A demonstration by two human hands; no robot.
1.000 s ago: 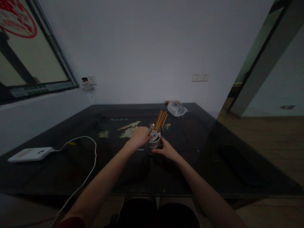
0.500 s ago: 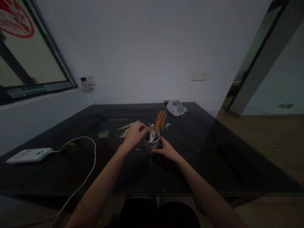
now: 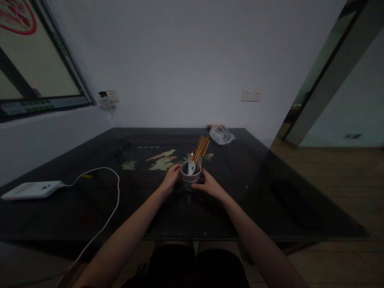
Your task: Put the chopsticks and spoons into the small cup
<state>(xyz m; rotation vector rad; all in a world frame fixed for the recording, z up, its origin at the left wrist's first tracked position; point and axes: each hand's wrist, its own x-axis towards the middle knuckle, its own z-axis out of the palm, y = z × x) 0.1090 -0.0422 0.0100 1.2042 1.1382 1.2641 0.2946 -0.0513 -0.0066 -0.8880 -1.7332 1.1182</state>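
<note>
A grey utensil cup point(image 3: 189, 183) stands on the dark table in front of me. Several wooden chopsticks point(image 3: 202, 147) lean to the right in it. A white spoon point(image 3: 191, 168) with a blue mark rests at the cup's front, with one metal spoon point(image 3: 201, 161) to its right and another metal spoon point(image 3: 192, 153) behind. My left hand point(image 3: 171, 179) is closed against the cup's left side, its fingers partly hidden behind. From the right, my right hand point(image 3: 210, 185) grips the cup with the thumb across its front.
A white power bank point(image 3: 33, 190) lies at the left, its white cable point(image 3: 118, 192) curving off the front edge. A crumpled clear plastic bag point(image 3: 222, 135) sits near the wall. At the right is a dark flat object point(image 3: 295, 203).
My left hand has moved down from beside the spoons above the rim to the cup's left side. My right hand stays on the cup. The view has shifted slightly.
</note>
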